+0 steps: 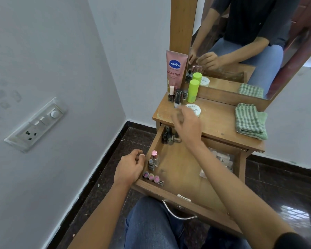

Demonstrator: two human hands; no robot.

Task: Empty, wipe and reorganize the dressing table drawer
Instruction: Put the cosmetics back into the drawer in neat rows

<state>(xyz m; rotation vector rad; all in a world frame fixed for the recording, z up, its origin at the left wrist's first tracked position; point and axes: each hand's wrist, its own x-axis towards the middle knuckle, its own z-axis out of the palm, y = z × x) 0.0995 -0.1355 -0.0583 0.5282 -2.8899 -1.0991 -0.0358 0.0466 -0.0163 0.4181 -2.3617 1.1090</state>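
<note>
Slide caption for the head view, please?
Emptying the drawer: right hand, blurred, over the tabletop edge; left hand beside the open drawer, bottles inside.

Single head-worn wide view, looking steeply down and forward, close above open drawer, tabletop beyond

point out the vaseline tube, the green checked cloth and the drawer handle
vaseline tube point(175, 71), head view, on its pink front label
green checked cloth point(250, 121), head view, middle of its folded top
drawer handle point(171, 213), head view, on the curved metal bar
</note>
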